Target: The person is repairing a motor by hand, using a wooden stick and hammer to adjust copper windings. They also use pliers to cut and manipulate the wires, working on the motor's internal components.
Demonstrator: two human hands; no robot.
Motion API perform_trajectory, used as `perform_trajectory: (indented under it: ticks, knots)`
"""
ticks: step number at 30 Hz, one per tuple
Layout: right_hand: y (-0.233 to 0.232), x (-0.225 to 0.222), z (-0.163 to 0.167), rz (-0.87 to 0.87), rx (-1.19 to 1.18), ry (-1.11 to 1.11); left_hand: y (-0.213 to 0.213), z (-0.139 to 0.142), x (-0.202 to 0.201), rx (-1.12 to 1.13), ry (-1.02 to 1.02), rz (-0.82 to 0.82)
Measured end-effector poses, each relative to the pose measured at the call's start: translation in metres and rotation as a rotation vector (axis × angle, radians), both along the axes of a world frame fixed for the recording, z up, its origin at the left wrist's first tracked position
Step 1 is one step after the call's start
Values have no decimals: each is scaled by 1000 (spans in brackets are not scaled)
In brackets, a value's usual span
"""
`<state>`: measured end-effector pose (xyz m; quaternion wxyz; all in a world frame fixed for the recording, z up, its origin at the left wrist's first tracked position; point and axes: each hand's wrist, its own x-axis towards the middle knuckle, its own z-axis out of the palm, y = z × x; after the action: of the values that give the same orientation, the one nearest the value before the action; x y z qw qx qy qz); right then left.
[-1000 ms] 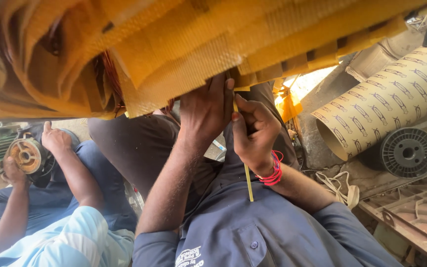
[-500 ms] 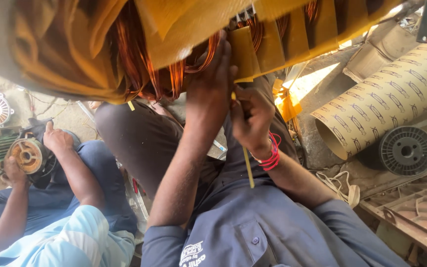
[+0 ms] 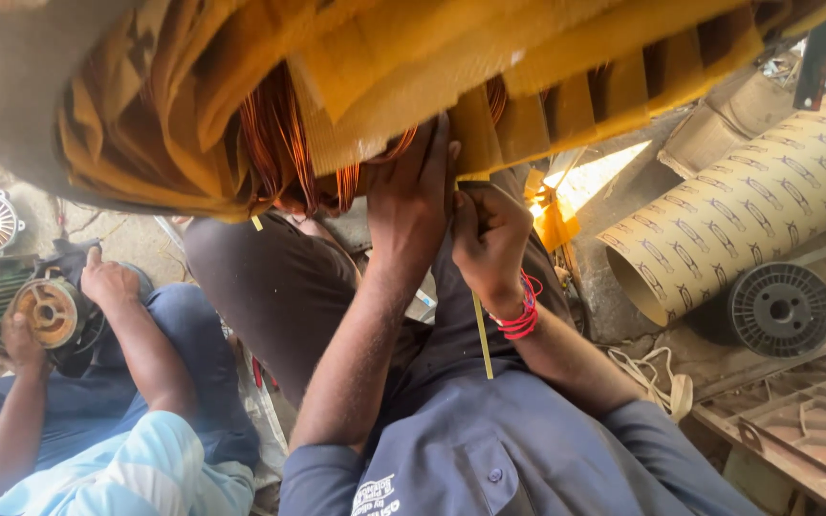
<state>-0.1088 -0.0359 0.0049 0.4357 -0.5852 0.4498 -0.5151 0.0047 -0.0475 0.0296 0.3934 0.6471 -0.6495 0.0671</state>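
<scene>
Two hands working overhead, head view: left hand (image 3: pixel 411 205) pressing flat, fingers extended, against copper windings (image 3: pixel 274 134) of the stator (image 3: pixel 451 67); right hand (image 3: pixel 491 239) pinching a yellow strip (image 3: pixel 481 330) hanging beside it.

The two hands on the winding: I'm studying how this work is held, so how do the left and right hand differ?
The left hand lies flat and stretched upward against the copper winding; the right hand is curled, pinching a thin yellow strip. The right wrist wears red bands; the left wrist is bare. Both are raised side by side under the yellow insulation.
</scene>
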Motion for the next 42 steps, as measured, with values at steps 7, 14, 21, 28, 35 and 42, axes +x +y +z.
perform_trajectory:
  ticks: [7, 14, 21, 28, 35, 42]
  knots:
    - [-5, 1, -5, 18, -3, -81, -4, -2, 0, 2, 47, -31]
    - [-3, 0, -1, -3, 49, -27, 12, 4, -1, -121, 166, -126]
    - [-5, 0, -1, 18, -10, -6, 88, -19, -34, 51, 868, -68]
    - [-6, 4, 3, 28, 58, -37, 118, -30, -43, 316, 1191, -196]
    - [-18, 10, 13, 72, 115, -178, 107, -21, -46, 269, 1170, -196]
    - [-11, -3, 22, 153, 210, -83, 107, -30, -55, 403, 1478, -201]
